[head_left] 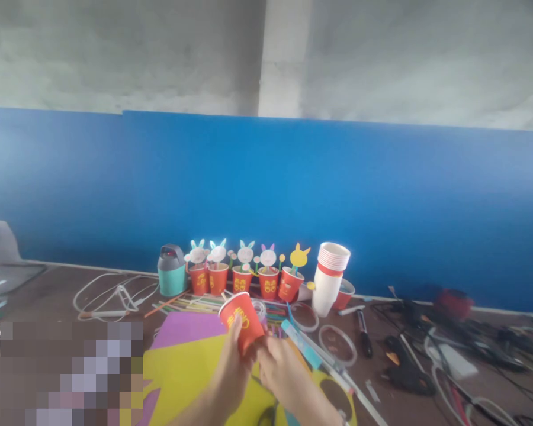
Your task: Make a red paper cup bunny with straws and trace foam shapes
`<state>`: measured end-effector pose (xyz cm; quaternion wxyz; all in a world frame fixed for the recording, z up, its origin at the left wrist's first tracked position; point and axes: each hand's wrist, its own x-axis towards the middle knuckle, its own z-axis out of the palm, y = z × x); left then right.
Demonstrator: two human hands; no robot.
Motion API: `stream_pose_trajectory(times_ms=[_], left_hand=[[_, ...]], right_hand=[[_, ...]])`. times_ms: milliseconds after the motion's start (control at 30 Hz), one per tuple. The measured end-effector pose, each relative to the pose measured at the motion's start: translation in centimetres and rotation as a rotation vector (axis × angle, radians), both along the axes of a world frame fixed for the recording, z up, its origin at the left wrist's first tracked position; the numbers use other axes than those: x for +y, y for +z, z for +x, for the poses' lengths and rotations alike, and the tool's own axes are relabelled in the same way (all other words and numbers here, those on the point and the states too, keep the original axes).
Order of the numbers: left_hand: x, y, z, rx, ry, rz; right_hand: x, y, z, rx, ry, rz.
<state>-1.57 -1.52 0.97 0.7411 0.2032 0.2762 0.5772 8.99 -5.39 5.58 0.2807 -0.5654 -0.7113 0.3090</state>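
Note:
A red paper cup (247,316) with yellow characters is tilted above the table, its white rim up and to the left. My left hand (234,362) is closed around the cup, thumb on its printed side. Against the cup's base is my right hand (278,362), fingers curled together; what they pinch, if anything, is hidden. Below both hands lie yellow sheets (189,364) and a purple sheet (190,328). A dark loop, perhaps a scissors handle (266,415), shows partly under the right wrist.
Behind stand several red cups with paper animal heads, one a yellow head (299,258). Beside them are a teal container (172,275) and stacked white cups (327,290). A marker (363,334), a glue gun (408,370) and tangled cables (471,343) lie right.

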Motion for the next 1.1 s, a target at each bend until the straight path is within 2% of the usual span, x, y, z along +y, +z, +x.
stream_pose_trajectory(times_ms=[33,67,133,200,233,300,400,467,633,733,833,967,1033,1100], left_hand=[[0.2,0.0,-0.2,-0.055,0.007,-0.030],[0.7,0.0,-0.6,-0.109,0.068,-0.053],[2.2,0.3,-2.0,-0.194,0.325,-0.085],[3.9,0.6,-3.7,-0.225,0.396,-0.125],[4.6,0.7,-4.4,-0.233,0.417,-0.152],[5.3,0.9,-5.2,-0.256,0.396,-0.176],[4.9,1.1,-5.1,-0.287,0.312,-0.188],[4.3,1.3,-4.6,-0.296,0.262,-0.200],[3.3,1.2,-3.7,-0.281,0.168,-0.218],[2.8,0.4,-3.1,-0.093,0.143,-0.054],[2.0,-0.4,-2.3,0.353,0.164,0.296],[1.1,-1.7,-1.8,0.711,0.274,0.740],[0.9,-2.3,-1.8,0.855,0.299,0.854],[0.8,-2.6,-1.8,0.950,0.311,0.884]], right_hand=[[-0.2,0.2,0.1,-0.032,-0.008,0.018],[-0.6,0.6,0.2,-0.067,-0.006,0.026],[-1.9,1.9,0.8,-0.158,0.020,0.024],[-3.3,3.6,1.6,-0.218,0.085,0.013],[-4.0,4.4,2.1,-0.257,0.154,-0.058],[-4.9,5.7,3.4,-0.360,0.177,-0.083],[-5.0,6.5,5.5,-0.349,0.079,0.051],[-4.3,6.6,6.8,-0.310,0.040,0.080],[-1.8,5.9,10.4,-0.359,-0.081,0.027],[-0.5,4.8,13.3,-0.425,-0.195,-0.020],[0.7,3.3,16.2,-0.487,-0.391,-0.084],[1.8,1.6,18.2,-0.499,-0.442,-0.115],[2.1,1.2,18.4,-0.495,-0.422,-0.148],[2.3,1.1,18.1,-0.482,-0.384,-0.152]])
